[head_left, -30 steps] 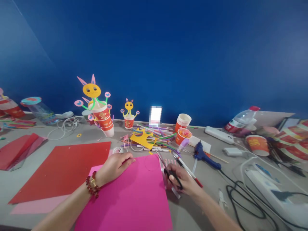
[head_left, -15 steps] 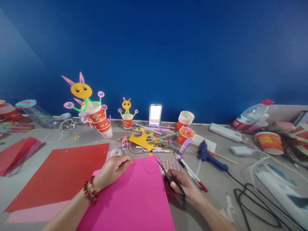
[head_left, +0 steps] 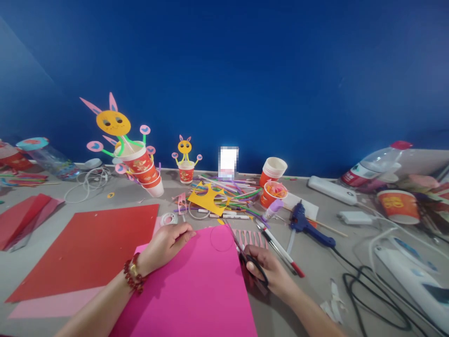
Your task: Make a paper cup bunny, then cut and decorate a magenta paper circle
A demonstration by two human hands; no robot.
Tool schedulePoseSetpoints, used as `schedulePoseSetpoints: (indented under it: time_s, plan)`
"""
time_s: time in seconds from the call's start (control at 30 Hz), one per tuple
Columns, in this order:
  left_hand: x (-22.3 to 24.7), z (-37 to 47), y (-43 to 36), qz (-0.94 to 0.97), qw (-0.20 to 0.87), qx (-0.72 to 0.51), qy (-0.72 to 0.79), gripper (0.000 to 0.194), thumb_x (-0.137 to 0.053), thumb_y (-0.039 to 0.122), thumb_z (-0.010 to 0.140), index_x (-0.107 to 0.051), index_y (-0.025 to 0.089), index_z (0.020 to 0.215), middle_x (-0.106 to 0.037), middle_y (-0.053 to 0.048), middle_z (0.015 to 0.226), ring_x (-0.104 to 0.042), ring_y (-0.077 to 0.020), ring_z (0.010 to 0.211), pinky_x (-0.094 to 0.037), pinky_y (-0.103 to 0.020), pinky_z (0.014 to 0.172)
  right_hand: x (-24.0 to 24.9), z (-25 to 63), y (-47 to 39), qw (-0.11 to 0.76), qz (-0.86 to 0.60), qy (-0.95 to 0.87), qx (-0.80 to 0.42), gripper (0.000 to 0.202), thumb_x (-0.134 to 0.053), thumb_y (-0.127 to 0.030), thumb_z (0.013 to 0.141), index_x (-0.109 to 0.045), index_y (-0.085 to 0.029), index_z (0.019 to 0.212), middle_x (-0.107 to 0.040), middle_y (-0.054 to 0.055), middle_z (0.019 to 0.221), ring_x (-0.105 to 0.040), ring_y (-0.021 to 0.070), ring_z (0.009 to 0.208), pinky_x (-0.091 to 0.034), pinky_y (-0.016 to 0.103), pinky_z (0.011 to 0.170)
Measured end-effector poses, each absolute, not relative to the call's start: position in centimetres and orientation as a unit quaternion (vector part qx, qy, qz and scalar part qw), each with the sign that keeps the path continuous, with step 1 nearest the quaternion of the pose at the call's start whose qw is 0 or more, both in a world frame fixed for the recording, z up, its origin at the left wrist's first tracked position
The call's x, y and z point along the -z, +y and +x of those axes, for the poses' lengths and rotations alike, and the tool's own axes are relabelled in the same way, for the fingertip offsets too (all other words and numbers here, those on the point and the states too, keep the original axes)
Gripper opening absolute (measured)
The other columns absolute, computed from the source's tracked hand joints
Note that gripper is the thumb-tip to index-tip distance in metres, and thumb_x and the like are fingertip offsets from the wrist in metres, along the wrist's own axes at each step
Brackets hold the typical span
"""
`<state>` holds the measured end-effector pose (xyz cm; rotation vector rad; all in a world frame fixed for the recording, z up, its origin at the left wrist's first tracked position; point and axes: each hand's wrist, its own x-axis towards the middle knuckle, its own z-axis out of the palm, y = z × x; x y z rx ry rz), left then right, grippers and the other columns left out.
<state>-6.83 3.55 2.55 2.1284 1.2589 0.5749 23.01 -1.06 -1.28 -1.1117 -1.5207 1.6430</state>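
Currently, the right hand [head_left: 268, 267] is gripping black-handled scissors [head_left: 257, 269], fingers closed around the handles; their long axis is running from 5 to 11 o'clock. The left hand [head_left: 168, 243] is resting on the magenta sheet [head_left: 196, 285], fingers curled near its upper edge; cannot tell whether they are pinching it. The drawn circle [head_left: 221, 251] is sitting by the sheet's upper right corner, at 10 o'clock from the right hand and 3 o'clock from the left. Blades are lying just beside the circle, nearer than the left fingertips; blade gap unclear. The red sheet [head_left: 94, 252] is lying at 9 o'clock from the left hand.
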Motion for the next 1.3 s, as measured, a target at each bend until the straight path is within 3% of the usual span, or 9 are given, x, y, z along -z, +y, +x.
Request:
schedulePoseSetpoints:
  time_s: [0.3,0.63,1.3]
  plan:
    - [-2.44,-6.8,3.39,0.795,0.307,-0.224,0.474,0.031,-0.04,0.039,0.098,-0.057,0.021,0.08,-0.059,0.002,0.068,-0.056,-0.0138,0.065,-0.039,-0.024,0.062,1.58,22.99,-0.99,0.336,-0.445,-0.628,-0.543,0.061,-0.051,-0.08,0.076,-0.046,-0.02,0.066,-0.042,-0.004,0.057,-0.039,0.011,0.052,-0.027,0.023,0.048]
    - [-2.49,-6.47,3.15,0.791,0.301,-0.226,0.483,0.031,-0.039,0.038,0.098,-0.052,0.021,0.076,-0.056,0.003,0.067,-0.053,-0.0135,0.065,-0.037,-0.024,0.063,0.75,22.72,-1.08,0.328,-0.433,-0.619,-0.567,0.059,-0.05,-0.078,0.078,-0.043,-0.021,0.067,-0.041,-0.005,0.056,-0.038,0.01,0.047,-0.027,0.023,0.047]
    - [-2.61,-6.41,2.73,0.789,0.295,-0.223,0.49,0.032,-0.037,0.038,0.099,-0.056,0.02,0.082,-0.063,0.0,0.074,-0.058,-0.0153,0.07,-0.041,-0.024,0.067,1.26,22.73,-1.19,0.332,-0.446,-0.625,-0.549,0.06,-0.046,-0.079,0.079,-0.043,-0.02,0.066,-0.044,-0.004,0.055,-0.041,0.0101,0.046,-0.029,0.023,0.045]
